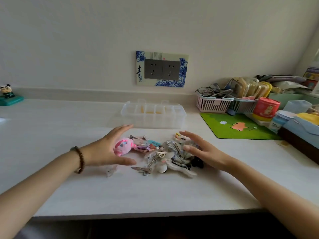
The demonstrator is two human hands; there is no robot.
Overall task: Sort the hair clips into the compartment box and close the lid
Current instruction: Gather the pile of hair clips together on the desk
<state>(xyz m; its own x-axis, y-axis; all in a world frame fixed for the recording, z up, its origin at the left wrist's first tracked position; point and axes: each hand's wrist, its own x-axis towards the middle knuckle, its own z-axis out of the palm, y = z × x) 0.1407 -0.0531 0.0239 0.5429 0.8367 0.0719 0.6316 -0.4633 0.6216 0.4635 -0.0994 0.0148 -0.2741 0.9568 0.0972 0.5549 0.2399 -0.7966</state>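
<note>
At the far left of the white counter [69,187], against the wall, a small panda figurine on a teal base [7,95] stands well apart from everything else. The left hand [110,149], with a brown beaded bracelet [79,159] on its wrist, hovers palm inward at the left edge of a heap of mixed hair clips [160,152]. Its fingers [124,127] are spread wide and hold nothing; the thumb lies just beside a pink plush clip [123,146] at the heap's left side. A clear plastic clip [110,170] lies alone on the counter just below this hand, and a silver metal snap clip [142,169] lies at the heap's near edge.

Behind the heap, nearer the wall, sits the clear plastic compartment box [153,114], its lid not closed over the divided cells; something yellow shows through a few middle cells. On the wall above it is a grey double socket in a blue-and-white patterned frame [162,69].

The right hand [203,150] hovers at the heap's right side, fingers [189,135] stretched open and gripping nothing, its thumb over the pale fabric clips. A black claw clip [197,163] lies just below it.

Further right lie a green cartoon mat [238,126], a pink slatted basket with eyeglasses [213,100], and a red cylindrical tin [265,108].
</note>
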